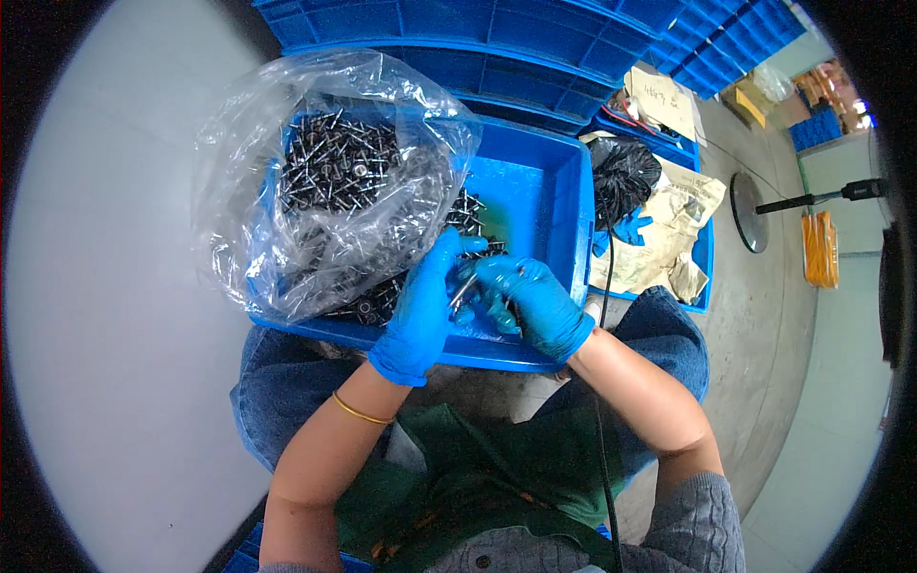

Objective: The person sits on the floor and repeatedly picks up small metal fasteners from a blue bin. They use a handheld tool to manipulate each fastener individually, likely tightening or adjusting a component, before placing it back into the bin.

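Observation:
Both of my hands wear blue gloves and meet over the near part of a blue tray (530, 153). My left hand (420, 306) is closed round a shiny metal pin (463, 288), whose end points up between the two hands. Fingers curled, my right hand (540, 306) grips at the same spot; dark metal bits show among its fingers, partly hidden. A clear plastic bag (229, 162) lies open in the tray, filled with many thin metal pins with dark round heads (339, 162). More loose pins (468, 215) lie beside the bag, near a patch of brownish liquid.
Stacked blue crates (478, 38) rise just beyond the tray. To the right, another blue crate (705, 258) holds brown paper (659, 239) and a black plastic bag (621, 177). A black cable (604, 430) hangs down in front of me. A round stand base (750, 212) sits on the floor.

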`<action>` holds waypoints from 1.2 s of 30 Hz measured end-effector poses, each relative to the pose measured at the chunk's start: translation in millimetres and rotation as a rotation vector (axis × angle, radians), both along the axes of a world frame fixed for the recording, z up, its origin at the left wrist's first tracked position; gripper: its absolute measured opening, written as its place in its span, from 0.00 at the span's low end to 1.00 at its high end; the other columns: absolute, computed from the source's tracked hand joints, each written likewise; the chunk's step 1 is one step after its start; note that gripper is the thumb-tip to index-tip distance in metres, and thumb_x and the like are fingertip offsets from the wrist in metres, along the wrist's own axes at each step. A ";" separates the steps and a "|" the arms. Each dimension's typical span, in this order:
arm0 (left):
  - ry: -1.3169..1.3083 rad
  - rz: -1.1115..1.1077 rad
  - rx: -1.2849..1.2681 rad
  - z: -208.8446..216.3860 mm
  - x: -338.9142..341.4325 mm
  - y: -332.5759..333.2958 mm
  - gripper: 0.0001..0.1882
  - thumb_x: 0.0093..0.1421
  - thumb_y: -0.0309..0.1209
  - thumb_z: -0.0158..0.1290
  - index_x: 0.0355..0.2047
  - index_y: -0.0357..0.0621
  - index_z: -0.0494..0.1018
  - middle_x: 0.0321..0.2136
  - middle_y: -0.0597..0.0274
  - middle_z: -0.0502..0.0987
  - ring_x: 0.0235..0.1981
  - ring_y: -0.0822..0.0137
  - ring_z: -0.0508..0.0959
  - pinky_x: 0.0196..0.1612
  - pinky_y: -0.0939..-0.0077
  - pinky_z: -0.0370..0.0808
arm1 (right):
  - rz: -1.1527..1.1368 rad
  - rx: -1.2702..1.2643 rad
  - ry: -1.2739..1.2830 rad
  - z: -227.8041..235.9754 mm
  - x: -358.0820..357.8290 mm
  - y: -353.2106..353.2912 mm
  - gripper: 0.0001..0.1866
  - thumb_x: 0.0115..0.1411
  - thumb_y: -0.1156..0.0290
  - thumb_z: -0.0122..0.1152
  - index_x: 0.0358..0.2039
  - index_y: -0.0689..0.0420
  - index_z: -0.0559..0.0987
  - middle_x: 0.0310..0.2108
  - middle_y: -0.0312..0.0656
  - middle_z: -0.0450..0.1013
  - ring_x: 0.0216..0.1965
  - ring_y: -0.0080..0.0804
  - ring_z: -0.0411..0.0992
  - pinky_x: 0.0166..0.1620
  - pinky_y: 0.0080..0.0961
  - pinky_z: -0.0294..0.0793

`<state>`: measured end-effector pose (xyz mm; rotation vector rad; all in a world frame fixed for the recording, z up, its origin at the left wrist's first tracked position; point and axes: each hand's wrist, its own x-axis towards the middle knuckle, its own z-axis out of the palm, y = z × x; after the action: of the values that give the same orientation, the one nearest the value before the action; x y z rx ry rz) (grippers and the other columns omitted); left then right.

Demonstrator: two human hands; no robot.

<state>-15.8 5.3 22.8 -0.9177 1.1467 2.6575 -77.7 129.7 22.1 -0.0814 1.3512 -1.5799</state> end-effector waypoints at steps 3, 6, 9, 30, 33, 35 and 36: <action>0.043 0.012 0.053 -4.0 6.6 5.0 0.13 0.56 0.33 0.41 0.39 0.40 0.65 0.30 0.64 0.69 0.27 0.77 0.69 0.19 0.87 0.65 | 0.157 0.068 0.278 -3.2 0.1 -2.7 0.11 0.52 0.65 0.52 0.32 0.56 0.76 0.21 0.33 0.70 0.18 0.14 0.62 0.21 0.11 0.61; 0.085 -0.013 0.029 -19.4 15.8 -9.9 0.14 0.56 0.34 0.40 0.40 0.39 0.65 0.31 0.63 0.70 0.28 0.74 0.70 0.24 0.82 0.69 | 0.195 0.135 0.347 4.3 -26.5 -6.9 0.13 0.52 0.62 0.51 0.33 0.56 0.76 0.24 0.34 0.72 0.21 0.16 0.65 0.24 0.12 0.64; -0.009 0.131 0.139 -19.9 11.4 -17.4 0.14 0.55 0.32 0.41 0.40 0.39 0.65 0.31 0.62 0.70 0.28 0.72 0.71 0.25 0.81 0.71 | 0.091 0.379 0.516 -41.7 -82.8 -10.1 0.14 0.52 0.61 0.50 0.35 0.55 0.75 0.25 0.39 0.72 0.21 0.25 0.69 0.27 0.20 0.68; -0.017 0.186 0.021 -9.6 10.0 -19.0 0.10 0.54 0.31 0.45 0.37 0.45 0.68 0.26 0.66 0.71 0.20 0.79 0.68 0.17 0.87 0.63 | 0.038 0.247 0.580 -58.4 -99.2 -26.3 0.11 0.54 0.62 0.46 0.31 0.55 0.72 0.21 0.39 0.69 0.19 0.27 0.67 0.21 0.21 0.65; 0.022 0.098 0.033 2.4 5.2 -11.7 0.12 0.54 0.31 0.44 0.39 0.43 0.67 0.27 0.65 0.70 0.21 0.79 0.67 0.18 0.87 0.63 | 0.145 0.068 0.228 -8.6 -67.2 -2.0 0.11 0.56 0.62 0.45 0.32 0.54 0.71 0.18 0.32 0.65 0.14 0.15 0.60 0.16 0.11 0.57; 0.104 -0.002 0.006 18.0 -0.3 -5.9 0.12 0.54 0.29 0.44 0.39 0.41 0.67 0.25 0.66 0.69 0.21 0.80 0.65 0.21 0.87 0.63 | 0.169 -0.002 0.052 8.0 -48.6 8.1 0.11 0.56 0.62 0.45 0.33 0.56 0.70 0.18 0.32 0.65 0.13 0.16 0.59 0.14 0.11 0.55; 0.143 -0.037 -0.059 16.9 -0.2 -3.9 0.12 0.54 0.29 0.44 0.38 0.41 0.67 0.24 0.67 0.69 0.21 0.80 0.65 0.21 0.87 0.63 | 0.155 -0.032 0.009 11.7 -43.2 10.3 0.12 0.55 0.62 0.46 0.33 0.56 0.70 0.18 0.32 0.65 0.13 0.16 0.58 0.14 0.11 0.54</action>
<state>-16.0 1.4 39.7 -0.7167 1.2650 2.7106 -120.9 140.0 33.9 -0.2087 1.2952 -1.4722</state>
